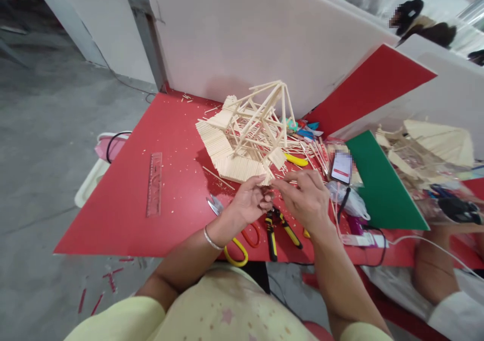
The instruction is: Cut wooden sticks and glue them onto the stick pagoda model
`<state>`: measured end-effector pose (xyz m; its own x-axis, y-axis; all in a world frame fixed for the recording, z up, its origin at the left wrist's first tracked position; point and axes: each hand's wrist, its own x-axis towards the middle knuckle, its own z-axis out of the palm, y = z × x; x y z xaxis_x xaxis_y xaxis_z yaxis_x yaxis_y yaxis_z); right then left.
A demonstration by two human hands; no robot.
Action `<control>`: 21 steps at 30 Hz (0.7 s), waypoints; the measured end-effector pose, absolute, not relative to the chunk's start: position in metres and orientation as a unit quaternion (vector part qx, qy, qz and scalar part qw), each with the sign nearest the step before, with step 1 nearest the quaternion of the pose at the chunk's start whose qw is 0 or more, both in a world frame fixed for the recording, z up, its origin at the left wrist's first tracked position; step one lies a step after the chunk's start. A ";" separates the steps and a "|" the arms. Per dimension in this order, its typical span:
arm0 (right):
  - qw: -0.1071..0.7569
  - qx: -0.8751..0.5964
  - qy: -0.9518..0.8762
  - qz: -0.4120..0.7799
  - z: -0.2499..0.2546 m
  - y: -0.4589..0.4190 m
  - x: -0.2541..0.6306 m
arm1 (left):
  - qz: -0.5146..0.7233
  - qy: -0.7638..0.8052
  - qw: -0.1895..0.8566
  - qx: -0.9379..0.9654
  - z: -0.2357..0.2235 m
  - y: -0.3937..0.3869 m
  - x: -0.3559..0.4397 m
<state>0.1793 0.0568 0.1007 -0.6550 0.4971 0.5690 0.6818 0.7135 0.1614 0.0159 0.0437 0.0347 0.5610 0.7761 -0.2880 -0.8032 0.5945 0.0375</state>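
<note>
A model built of pale wooden sticks (216,142), with a flat slatted base and an open pointed frame on top, stands before me on the red tabletop (124,180). At its near right corner my left hand (250,200) is turned palm up, its thumb and fingers curled together by the edge. My right hand (305,196) is closed in a pinch just beside it, fingertips almost meeting the left ones. Whatever is between the fingers of either hand is too small or hidden. Below the hands lie pliers with yellow-black handles (271,235) and scissors (236,253), partly covered by my left forearm.
A clear ruler (154,184) lies to the left. Loose sticks (302,147), a yellow-handled tool (296,159), a phone (341,167) and a plastic bag (351,202) crowd the right. A white panel (242,33) rises behind; a green board (385,185) divides off another person's arm (433,265).
</note>
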 end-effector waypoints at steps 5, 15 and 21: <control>0.242 -0.323 -0.894 -0.195 0.102 0.057 0.175 | 0.445 0.129 0.884 -0.059 0.033 0.043 0.014; 0.247 -0.314 -0.894 -0.203 0.106 0.056 0.173 | 0.451 0.124 0.882 -0.058 0.032 0.042 0.014; 0.238 -0.317 -0.897 -0.195 0.106 0.056 0.173 | 0.455 0.120 0.881 -0.056 0.031 0.041 0.014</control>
<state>0.1727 0.0562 0.1057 -0.6856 0.4761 0.5507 0.6616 0.7231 0.1986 0.0139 0.0412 0.0314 0.5575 0.7874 -0.2631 -0.8145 0.5801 0.0100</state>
